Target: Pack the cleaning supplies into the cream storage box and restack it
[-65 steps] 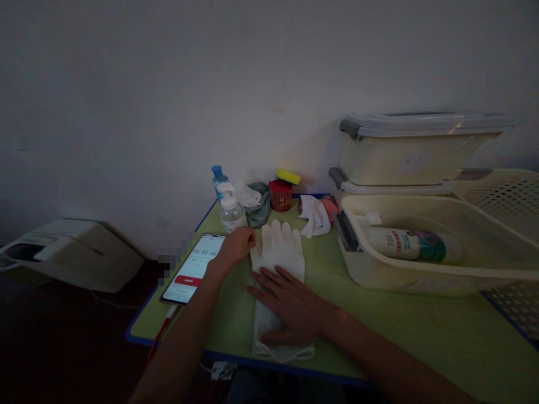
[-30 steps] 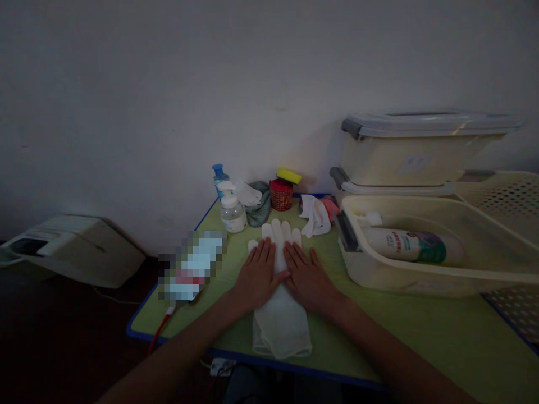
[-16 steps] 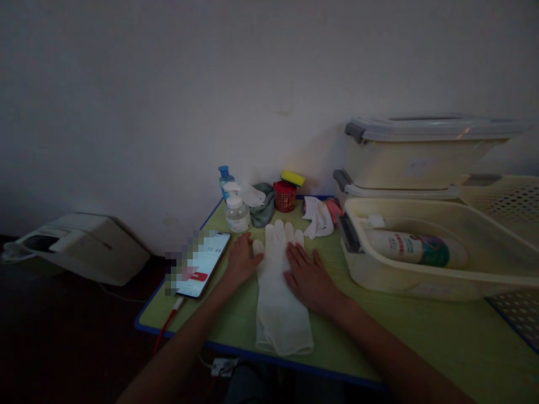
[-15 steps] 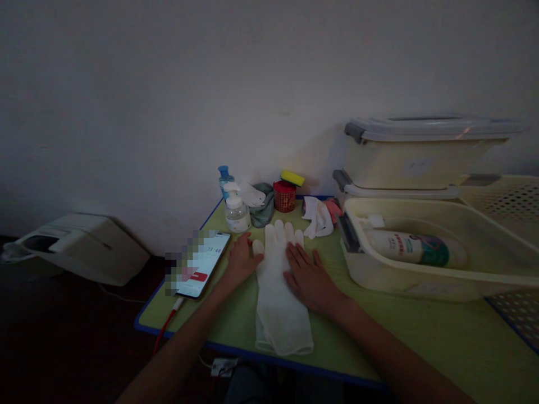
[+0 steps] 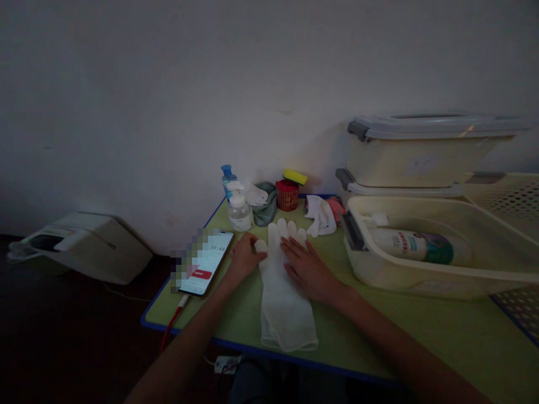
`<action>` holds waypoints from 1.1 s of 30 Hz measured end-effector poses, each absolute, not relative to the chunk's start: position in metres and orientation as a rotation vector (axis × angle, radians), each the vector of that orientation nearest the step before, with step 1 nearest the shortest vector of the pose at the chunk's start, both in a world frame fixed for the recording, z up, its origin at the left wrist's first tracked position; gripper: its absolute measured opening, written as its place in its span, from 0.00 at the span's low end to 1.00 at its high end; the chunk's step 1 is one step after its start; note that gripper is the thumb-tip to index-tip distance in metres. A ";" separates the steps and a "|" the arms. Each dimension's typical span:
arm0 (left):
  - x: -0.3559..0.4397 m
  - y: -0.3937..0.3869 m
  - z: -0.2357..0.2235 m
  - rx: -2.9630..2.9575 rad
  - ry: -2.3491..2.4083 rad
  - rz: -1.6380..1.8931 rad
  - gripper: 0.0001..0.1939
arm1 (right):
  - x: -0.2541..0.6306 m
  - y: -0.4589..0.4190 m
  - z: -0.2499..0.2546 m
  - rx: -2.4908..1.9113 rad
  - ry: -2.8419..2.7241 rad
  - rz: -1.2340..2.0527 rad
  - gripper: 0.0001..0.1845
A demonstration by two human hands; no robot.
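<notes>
A pair of pale rubber gloves (image 5: 283, 303) lies flat on the green table (image 5: 379, 325), stacked one on the other, fingers pointing to the wall. My left hand (image 5: 243, 259) rests at the gloves' left edge, its fingers curled by the glove thumb. My right hand (image 5: 306, 267) lies flat and open on the upper part of the gloves, fingers stretched toward the glove fingers.
A phone (image 5: 207, 261) with a red cable lies left of my left hand. Pump bottles (image 5: 240, 212), a rag, a red pot (image 5: 287, 194) and a white cloth (image 5: 320, 215) stand by the wall. Cream tubs (image 5: 438, 269) fill the right side.
Both hands lay side by side on the gloves a second ago. My left hand has slid off to the glove thumb at the left, and my right hand has moved slightly up the gloves.
</notes>
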State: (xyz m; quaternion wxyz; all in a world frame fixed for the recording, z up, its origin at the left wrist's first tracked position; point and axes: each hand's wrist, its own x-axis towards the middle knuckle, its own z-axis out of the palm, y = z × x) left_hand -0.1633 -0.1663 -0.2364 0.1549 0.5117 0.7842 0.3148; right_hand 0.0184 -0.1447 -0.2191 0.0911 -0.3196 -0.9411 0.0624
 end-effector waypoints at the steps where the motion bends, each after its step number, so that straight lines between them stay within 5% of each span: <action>1: -0.163 -0.166 -0.236 1.453 2.238 0.922 0.17 | 0.015 -0.141 -0.217 -0.927 -2.802 0.187 0.26; 10: -0.164 -0.166 -0.240 1.350 2.086 1.128 0.25 | -0.027 -0.104 -0.226 -0.909 -2.728 0.191 0.22; 19: -0.162 -0.167 -0.235 1.584 2.026 1.007 0.04 | -0.027 -0.103 -0.238 -0.923 -2.712 0.158 0.22; 33: -0.161 -0.171 -0.240 1.581 1.888 1.064 0.05 | -0.025 -0.104 -0.234 -0.924 -2.740 0.184 0.24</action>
